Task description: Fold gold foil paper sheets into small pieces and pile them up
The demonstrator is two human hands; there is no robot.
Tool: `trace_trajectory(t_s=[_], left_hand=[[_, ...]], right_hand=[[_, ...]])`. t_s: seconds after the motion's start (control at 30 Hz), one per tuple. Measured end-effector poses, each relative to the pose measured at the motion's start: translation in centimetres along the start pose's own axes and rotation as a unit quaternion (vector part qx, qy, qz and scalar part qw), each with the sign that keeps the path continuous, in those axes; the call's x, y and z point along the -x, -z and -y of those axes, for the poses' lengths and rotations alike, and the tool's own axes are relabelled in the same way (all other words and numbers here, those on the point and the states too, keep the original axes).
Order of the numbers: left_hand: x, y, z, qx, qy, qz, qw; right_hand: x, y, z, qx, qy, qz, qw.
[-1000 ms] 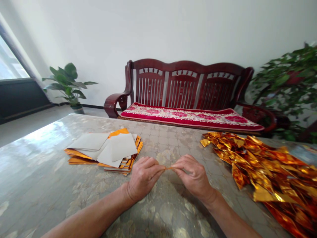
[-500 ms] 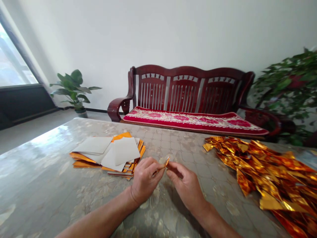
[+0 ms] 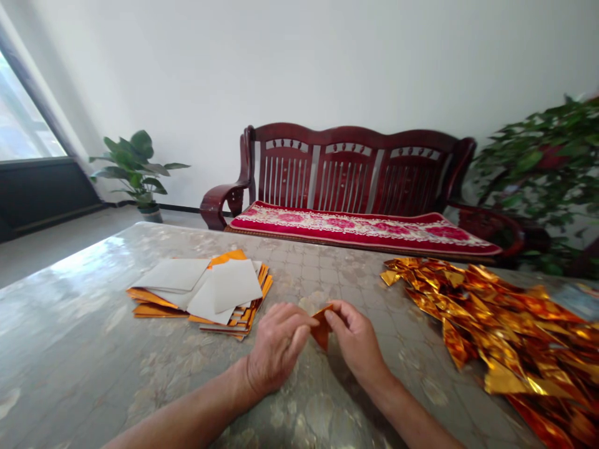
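Between my hands is a small piece of folded gold foil paper point(image 3: 322, 337), its orange-gold face toward me and one corner pointing down. My left hand point(image 3: 279, 340) pinches its left side with thumb and fingers. On the upper right edge, my right hand point(image 3: 353, 340) grips it between thumb and forefinger. To the left lies a loose stack of foil paper sheets point(image 3: 238, 285), several with the pale backing up and gold edges showing. A heap of folded gold foil pieces point(image 3: 496, 324) spreads over the table on the right.
The table point(image 3: 154, 380) has a shiny, patterned cover. Behind it stands a dark red wooden bench point(image 3: 344, 165) with a red floral seat cover point(image 3: 365, 226). One potted plant point(image 3: 140, 165) is at the left, and a larger leafy plant point(image 3: 538, 162) at the right.
The foil piece has turned from nearly edge-on to showing a broad gold face with a corner down. My hands have moved slightly apart, both still holding it.
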State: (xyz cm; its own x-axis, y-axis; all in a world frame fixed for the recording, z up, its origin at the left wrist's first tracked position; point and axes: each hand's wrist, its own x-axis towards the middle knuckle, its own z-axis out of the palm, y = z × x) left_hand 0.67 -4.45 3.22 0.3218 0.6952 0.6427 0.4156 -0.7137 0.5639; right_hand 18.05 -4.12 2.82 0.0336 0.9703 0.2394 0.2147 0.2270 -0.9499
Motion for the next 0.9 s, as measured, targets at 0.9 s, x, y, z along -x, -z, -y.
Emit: trace_trajectory(t_s=[0.9], left_hand=[[-1.0,-1.6,1.9,0.265,0.334,-0.034,0.904]], right_hand=[[0.0,-0.4,-0.7,0.094,0.037,0.072,0.992]])
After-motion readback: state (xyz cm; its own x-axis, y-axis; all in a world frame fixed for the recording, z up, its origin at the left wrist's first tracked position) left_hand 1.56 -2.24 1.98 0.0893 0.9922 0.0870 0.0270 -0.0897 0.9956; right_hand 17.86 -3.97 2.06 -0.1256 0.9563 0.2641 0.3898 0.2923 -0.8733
